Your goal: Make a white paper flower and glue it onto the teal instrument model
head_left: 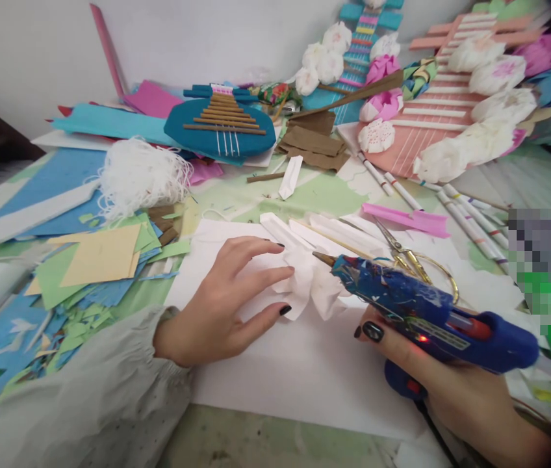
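A blue hot glue gun with a small red light is gripped in my right hand, its metal nozzle pointing left. Just below and left of the nozzle lies a white crumpled paper flower piece, with a white paper strip beside it. My left hand hovers over or rests at that strip, fingers spread and curved; whether the fingertips touch it I cannot tell. Both white pieces are on a large white sheet. Gold-handled scissors lie behind the glue gun, partly hidden by it.
White folded strips and a pink strip lie behind. Markers are at right, coloured paper scraps and tangled white string at left. Decorated paper instruments, one dark blue and one salmon, stand along the wall.
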